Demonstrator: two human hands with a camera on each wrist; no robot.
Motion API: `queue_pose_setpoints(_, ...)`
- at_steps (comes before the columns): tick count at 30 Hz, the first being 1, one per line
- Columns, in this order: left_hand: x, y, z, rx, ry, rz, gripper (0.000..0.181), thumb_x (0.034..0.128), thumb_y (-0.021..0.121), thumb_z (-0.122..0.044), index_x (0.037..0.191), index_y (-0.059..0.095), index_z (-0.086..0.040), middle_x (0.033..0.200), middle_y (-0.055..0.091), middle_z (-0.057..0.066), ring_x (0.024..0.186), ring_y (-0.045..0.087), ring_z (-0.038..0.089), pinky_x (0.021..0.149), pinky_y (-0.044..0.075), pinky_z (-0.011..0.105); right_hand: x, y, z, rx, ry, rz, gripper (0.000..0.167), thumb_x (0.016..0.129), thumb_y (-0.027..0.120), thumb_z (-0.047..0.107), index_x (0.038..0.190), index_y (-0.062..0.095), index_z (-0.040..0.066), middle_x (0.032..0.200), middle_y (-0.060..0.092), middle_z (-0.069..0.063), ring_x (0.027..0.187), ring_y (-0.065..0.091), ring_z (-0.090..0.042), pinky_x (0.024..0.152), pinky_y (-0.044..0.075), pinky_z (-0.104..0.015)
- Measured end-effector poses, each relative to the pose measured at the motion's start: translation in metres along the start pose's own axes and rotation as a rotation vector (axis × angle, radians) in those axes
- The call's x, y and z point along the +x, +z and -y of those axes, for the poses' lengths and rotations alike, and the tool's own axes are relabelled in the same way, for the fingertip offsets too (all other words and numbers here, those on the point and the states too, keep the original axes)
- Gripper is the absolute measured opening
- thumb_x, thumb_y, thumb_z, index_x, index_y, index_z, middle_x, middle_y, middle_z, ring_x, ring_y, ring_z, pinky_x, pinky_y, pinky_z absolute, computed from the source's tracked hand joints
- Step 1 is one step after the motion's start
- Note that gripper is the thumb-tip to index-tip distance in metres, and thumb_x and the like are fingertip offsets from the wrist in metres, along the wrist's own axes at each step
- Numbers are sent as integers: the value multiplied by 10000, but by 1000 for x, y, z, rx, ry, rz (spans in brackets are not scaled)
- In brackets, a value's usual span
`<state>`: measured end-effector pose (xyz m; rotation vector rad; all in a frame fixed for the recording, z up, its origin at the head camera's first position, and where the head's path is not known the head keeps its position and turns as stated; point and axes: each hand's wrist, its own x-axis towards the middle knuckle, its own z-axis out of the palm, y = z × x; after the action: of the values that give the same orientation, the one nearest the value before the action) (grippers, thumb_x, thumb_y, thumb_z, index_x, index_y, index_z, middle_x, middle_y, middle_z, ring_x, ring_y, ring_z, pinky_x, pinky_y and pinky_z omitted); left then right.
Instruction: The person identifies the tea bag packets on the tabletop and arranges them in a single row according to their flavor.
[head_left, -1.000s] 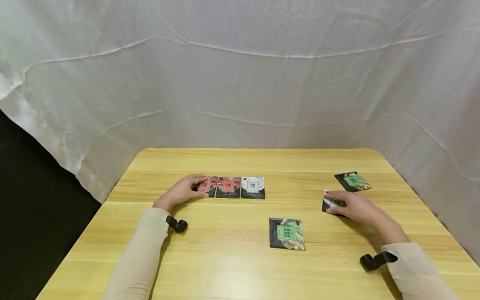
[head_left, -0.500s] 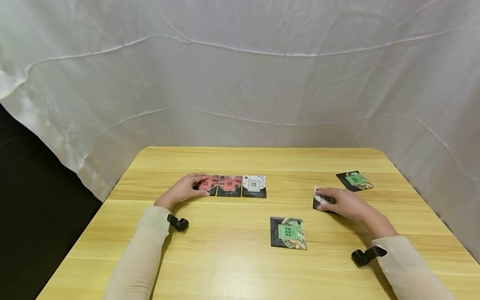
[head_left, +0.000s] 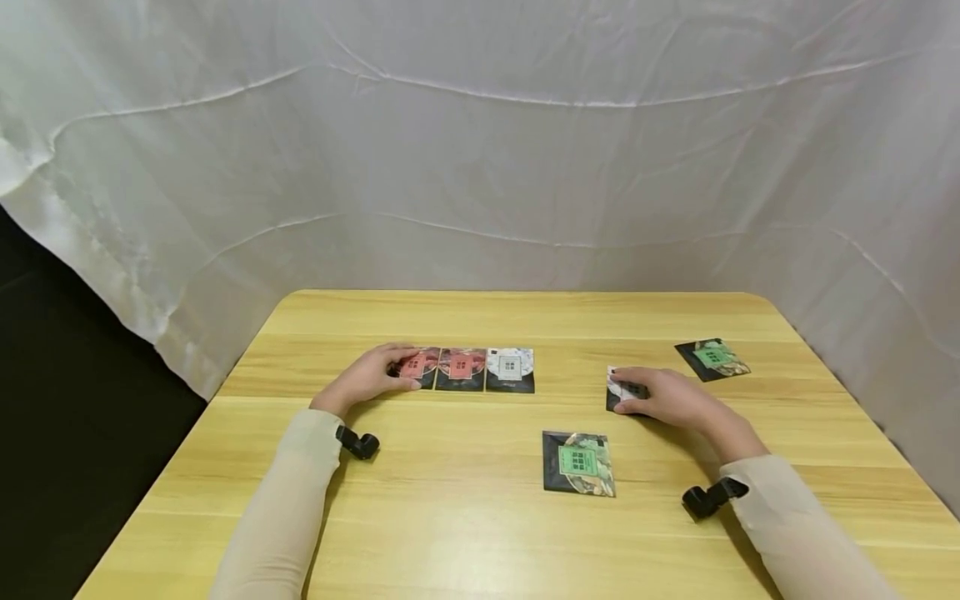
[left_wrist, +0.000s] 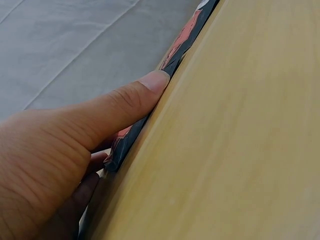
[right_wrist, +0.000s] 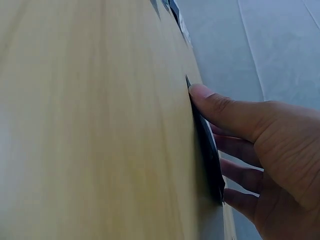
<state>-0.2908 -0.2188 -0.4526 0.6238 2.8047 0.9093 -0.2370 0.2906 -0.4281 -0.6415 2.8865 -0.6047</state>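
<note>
"What does your left hand [head_left: 365, 379] grip?"
"The leftmost red packet [head_left: 422, 367], on the desk [head_left: 457, 467]."
"And your right hand [head_left: 678, 402]?"
"It grips a white packet [head_left: 625, 390], well to the red one's right."

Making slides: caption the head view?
Left hand touching a row of three packets, right hand holding a white packet, two green-labelled packets apart.
</note>
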Motion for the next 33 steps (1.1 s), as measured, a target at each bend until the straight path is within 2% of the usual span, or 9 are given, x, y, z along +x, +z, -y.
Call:
queue_pose_setpoints(9,0,0,0,-1,6,-9,802,824,741,-514,1480,457,-151,1541,349,134,1412,291,371,1142,246,552,16,3,12,14,-62,16,629,909,672,456,1425,532,124,1414,525,-145,1278,476,-405,1033,380,-594)
queue_pose_setpoints(22,0,1,1,12,-1,-5,810,820,742,-521,1481,455,-151,1541,347,138,1410,292,373,1144,241,551,39,12,20,25,-114,22,611,882,710,445,1390,572,135,1436,511,-103,1309,456,-370,1065,371,-557)
queue_pose_setpoints(33,0,1,1,11,-5,-10,808,820,742,-520,1484,453,-163,1545,342,134,1411,290,375,1143,239,555,55,17,29,-13,-152,36,641,884,692,478,1408,553,137,1462,480,-101,1334,428,-364,1088,340,-560)
